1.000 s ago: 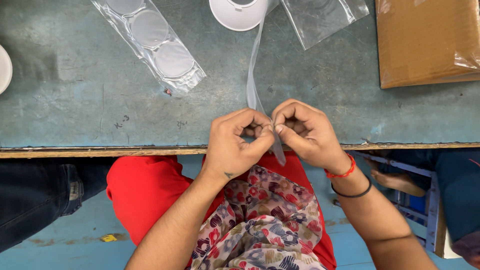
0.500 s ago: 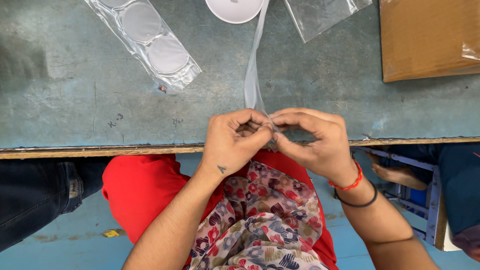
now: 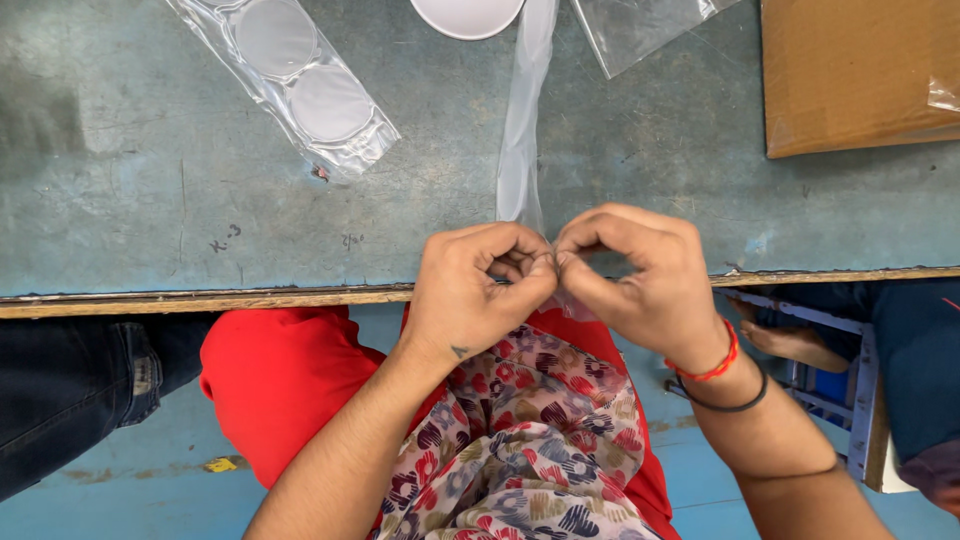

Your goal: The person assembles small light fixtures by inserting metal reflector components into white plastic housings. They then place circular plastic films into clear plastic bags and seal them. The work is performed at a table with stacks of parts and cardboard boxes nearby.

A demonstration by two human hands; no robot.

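A long clear plastic sleeve (image 3: 521,130) runs from the top of the grey-green table (image 3: 150,220) down to its front edge. My left hand (image 3: 480,290) and my right hand (image 3: 640,275) meet there, fingertips pinched together on the sleeve's near end. The pinched end itself is hidden between my fingers. A red thread and a black band circle my right wrist.
A clear packet holding round white discs (image 3: 300,85) lies at the upper left. A white round dish (image 3: 467,12) sits at the top edge, a clear plastic bag (image 3: 640,30) beside it. A brown cardboard box (image 3: 860,75) fills the upper right. Another person's dark trouser leg (image 3: 70,380) is at left.
Both hands have stayed pinched on the sleeve's end at the table edge, with the fingers working slightly; the right hand's fingers have curled closer in.
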